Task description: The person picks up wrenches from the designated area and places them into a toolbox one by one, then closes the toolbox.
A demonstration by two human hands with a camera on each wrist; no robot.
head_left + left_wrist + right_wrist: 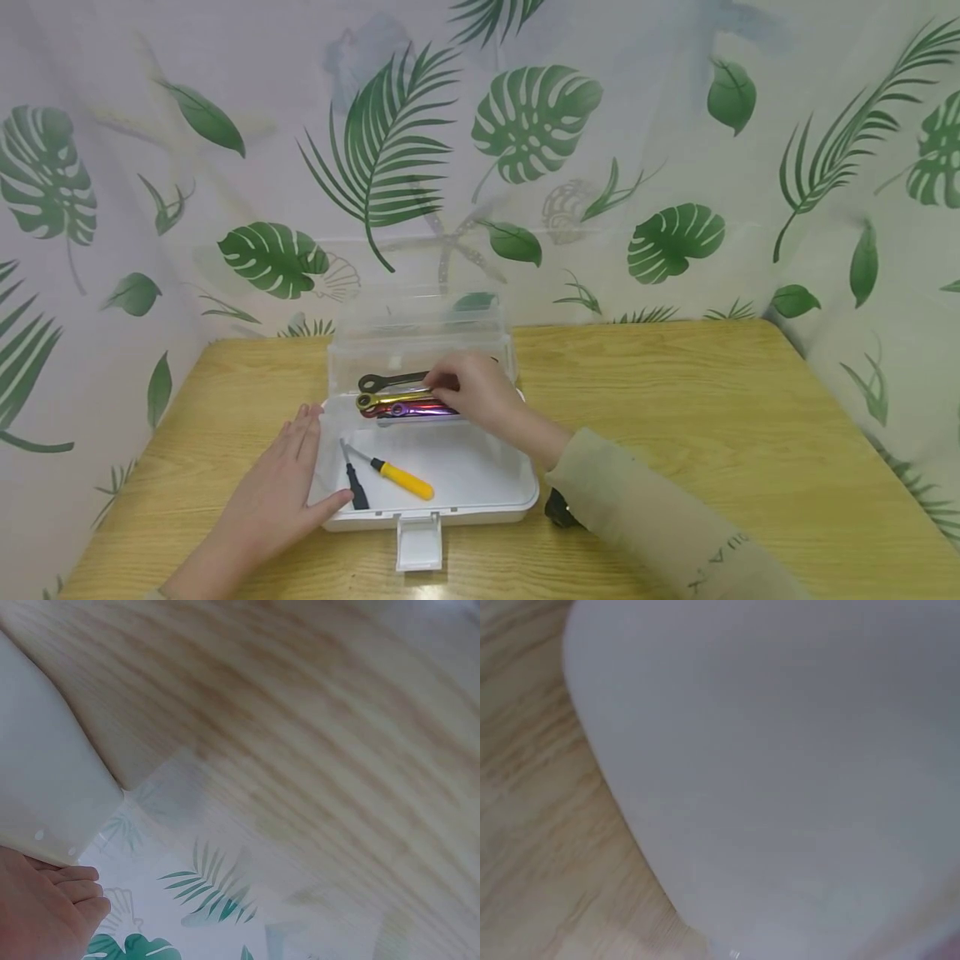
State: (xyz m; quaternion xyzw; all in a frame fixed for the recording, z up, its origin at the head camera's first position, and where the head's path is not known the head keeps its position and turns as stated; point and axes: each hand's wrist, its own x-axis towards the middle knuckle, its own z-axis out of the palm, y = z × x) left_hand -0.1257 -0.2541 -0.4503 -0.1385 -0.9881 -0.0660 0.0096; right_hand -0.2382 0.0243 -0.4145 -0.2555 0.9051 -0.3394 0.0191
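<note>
A white plastic toolbox (480, 467) stands on the table with its clear lid (420, 321) raised at the back. Several ratchet wrenches lie side by side in its rear part: a black wrench (372, 382), a gold wrench (390, 401), a purple wrench (420, 409), plus silver and red ones. Over them, my right hand (476, 392) has its thumb and fingers curled, pinching at a wrench; the fingers partly cover which one. My left hand (281, 479) rests with extended fingers along the box's left side, thumb at the front corner. A yellow-handled screwdriver (405, 480) and a black-handled screwdriver (356, 487) lie inside.
The front latch (418, 542) hangs down, unfastened. Beneath the right sleeve (645, 508) a small black object (558, 509) shows at the box's right. The wooden table (690, 400) meets a leaf-patterned cloth (540, 125) behind and at both sides.
</note>
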